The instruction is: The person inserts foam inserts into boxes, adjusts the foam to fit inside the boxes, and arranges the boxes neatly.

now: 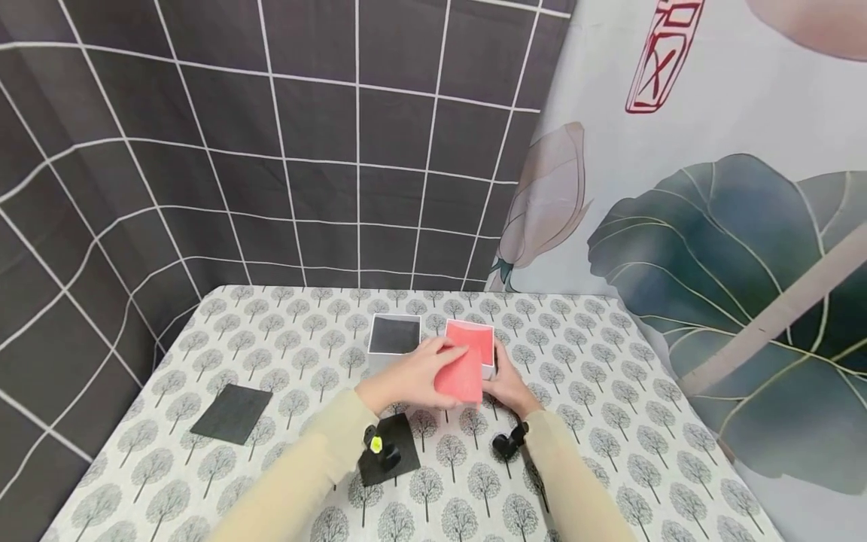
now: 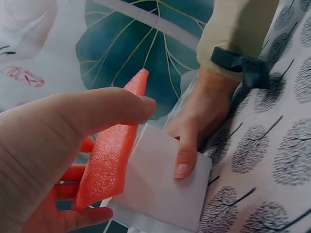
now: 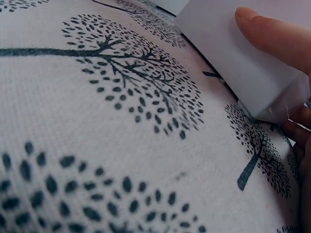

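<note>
My left hand [image 1: 416, 376] pinches a thin red foam sheet [image 1: 463, 376] between thumb and fingers. In the left wrist view the foam sheet [image 2: 106, 162] is tilted on edge, beside a white box [image 2: 167, 187]. My right hand [image 1: 509, 382] grips that box from its right side, the thumb lying along a white wall in the right wrist view [image 3: 218, 53]. Red lining [image 1: 477, 335] shows inside the box's top in the head view. The sheet overlaps the box's near edge there; whether they touch, I cannot tell.
A second white box [image 1: 370, 339] with a black sheet inside stands left of the first. Black square sheets lie on the tree-print tablecloth [image 1: 291, 452], one at the left [image 1: 232, 414], one under my left wrist [image 1: 405, 444]. A dark grid-patterned curtain [image 1: 311, 188] hangs behind.
</note>
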Demonstrator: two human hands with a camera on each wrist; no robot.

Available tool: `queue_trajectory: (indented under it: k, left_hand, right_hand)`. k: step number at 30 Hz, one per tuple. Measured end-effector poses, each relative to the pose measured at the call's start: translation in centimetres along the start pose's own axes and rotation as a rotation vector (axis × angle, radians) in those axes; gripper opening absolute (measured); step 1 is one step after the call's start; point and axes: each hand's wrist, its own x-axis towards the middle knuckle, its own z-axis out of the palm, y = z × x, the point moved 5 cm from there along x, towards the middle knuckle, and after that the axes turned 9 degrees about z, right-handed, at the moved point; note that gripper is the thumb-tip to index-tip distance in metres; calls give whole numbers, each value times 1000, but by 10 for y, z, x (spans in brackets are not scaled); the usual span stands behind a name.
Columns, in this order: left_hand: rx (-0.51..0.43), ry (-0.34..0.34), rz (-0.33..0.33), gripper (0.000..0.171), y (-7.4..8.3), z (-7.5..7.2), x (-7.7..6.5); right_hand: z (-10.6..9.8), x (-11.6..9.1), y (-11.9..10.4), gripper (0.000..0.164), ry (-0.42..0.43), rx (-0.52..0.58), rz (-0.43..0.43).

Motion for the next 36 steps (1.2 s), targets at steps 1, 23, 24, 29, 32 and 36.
queue_trajectory:
  k: [1,23,24,29,32,36]
  left_hand:
    - [8,-7,-9,88,-1,-1,3]
    - [94,-141,-53,81,-34,3,66]
    - [96,-150,-58,80,-35,4,67]
    - [57,-160,-67,76,-38,5,72]
    - [40,-176,-66,74,-39,7,73]
    - [28,-201,-82,70,-41,8,74]
  right_hand:
    - [0,-2,-4,107,-4,-4,-5]
    - [0,-12,-24,107,-8,-43,40]
    - [0,-12,-24,107,-10,-38,38]
    - [0,-6,-14,108,-12,-2,35]
    - [0,0,-3,110,2,-8,27]
    - [-1,4,5,111,28,-37,19]
